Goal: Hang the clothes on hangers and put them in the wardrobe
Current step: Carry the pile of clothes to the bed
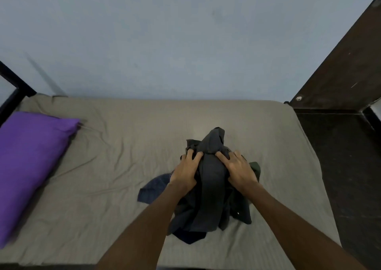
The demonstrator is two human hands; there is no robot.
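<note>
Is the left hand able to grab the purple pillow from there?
Probably yes, with a long stretch. The purple pillow lies far left on the bed with nothing between, but the left hand is busy gripping the dark clothes.

Dim, flat, bluish room light; no clear source. A faint pale sheen lies on the bed sheet [115,146] just beyond the dark clothes pile [212,187], whose folds merge into near-black. Soft shadows only. Wide-angle bending at the edges: bed frame and the dark wardrobe panel [340,73] at right lean inward. Overall slightly soft, the purple pillow [31,162] smeared at left.
</note>
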